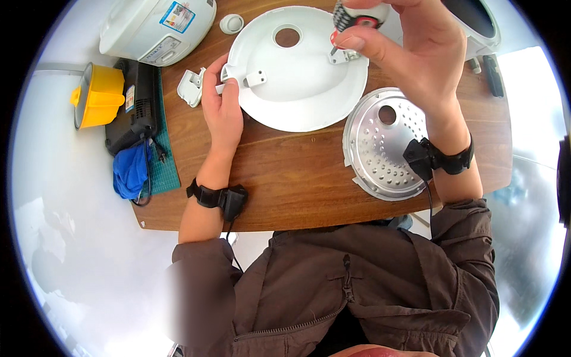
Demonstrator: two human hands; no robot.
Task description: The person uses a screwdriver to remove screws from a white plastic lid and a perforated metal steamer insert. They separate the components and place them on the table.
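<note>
A round white plastic lid shell (pixel 297 110) with a hole near its far side lies on the table. My left hand (pixel 223 116) grips its left rim, thumb on top and fingers beneath. My right hand (pixel 428 56) is closed around an electric screwdriver (pixel 357 15), white, black and red, pointing down. Its tip meets, or is just over, a small white bracket (pixel 344 56) at the lid's right side; contact is hard to judge. Another white bracket with screw holes (pixel 256 78) sits near my left thumb. Beside my left fingers rests a small white hinged part (pixel 190 88).
A perforated metal disc (pixel 389 169) lies under my right forearm. At the far left stand a white rice cooker body (pixel 160 33), a black device (pixel 134 116), a yellow container (pixel 100 95) and a blue cloth (pixel 131 171). A small white cap (pixel 232 24) sits behind the lid.
</note>
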